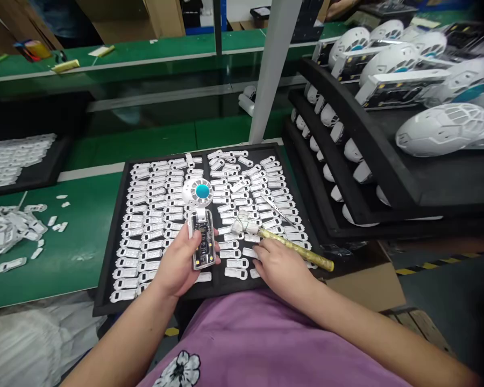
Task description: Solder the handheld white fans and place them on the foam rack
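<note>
My left hand (177,263) is closed around a white device (204,242) with a clear-edged body that shows a dark circuit board. Its rounded white head (197,192) has a teal disc and points away from me. My right hand (284,269) reaches down into a black foam tray (105,287), its thumb and fingertips closed at the end of a small white plastic cover (250,252). Rows of similar covers fill both halves of the tray. Just beyond my right hand lies a hammer (298,248) with a yellow-wrapped handle and a white-wrapped head. Tweezers (278,209) rest on the covers.
Stacked black trays (358,161) with white devices rise on the right. A grey post (274,70) stands behind the tray. Loose white parts (14,231) lie on the green bench (80,252) at left, below another dark tray (64,156). A person's arm shows at the back right.
</note>
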A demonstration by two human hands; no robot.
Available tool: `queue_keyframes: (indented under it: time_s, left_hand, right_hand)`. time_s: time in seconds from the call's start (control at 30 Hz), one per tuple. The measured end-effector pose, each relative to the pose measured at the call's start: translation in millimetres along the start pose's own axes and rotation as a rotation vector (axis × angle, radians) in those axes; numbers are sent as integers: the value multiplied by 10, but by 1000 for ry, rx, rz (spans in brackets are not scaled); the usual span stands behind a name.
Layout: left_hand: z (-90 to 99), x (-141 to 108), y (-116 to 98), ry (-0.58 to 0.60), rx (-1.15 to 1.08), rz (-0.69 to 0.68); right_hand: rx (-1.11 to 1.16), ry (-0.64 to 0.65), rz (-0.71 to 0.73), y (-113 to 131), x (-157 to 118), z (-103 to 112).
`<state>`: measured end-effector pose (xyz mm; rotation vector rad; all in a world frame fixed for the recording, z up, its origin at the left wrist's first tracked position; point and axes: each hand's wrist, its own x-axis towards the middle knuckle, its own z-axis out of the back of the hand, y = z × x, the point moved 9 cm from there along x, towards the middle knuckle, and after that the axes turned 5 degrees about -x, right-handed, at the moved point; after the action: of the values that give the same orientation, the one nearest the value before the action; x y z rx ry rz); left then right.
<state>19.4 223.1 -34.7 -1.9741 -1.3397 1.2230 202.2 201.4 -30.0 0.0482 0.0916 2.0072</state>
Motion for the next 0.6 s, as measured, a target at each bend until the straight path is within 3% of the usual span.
queue_keyframes:
  time_s: [0.17,0.23,0.3,0.43,0.5,0.6]
  left_hand:
    - [-282,1,-13,146,184,-97]
    - [-403,10,44,205,265,-85]
    - [-538,15,90,260,336,-90]
    - [-757,19,149,276,490,-131]
    - [-815,22,188,244,549,-130]
    - [-883,16,241,224,566,-133]
  right_hand:
    - [275,-311,80,-60,-81,477]
    - [464,-342,103,-89,-88,644]
    - [615,-292,76,-111,-55,713]
    - [898,-157,-184,-250,31,565]
    - [1107,-142,-305,-315,49,445]
    - [1324,-169,-370,-352,70,349]
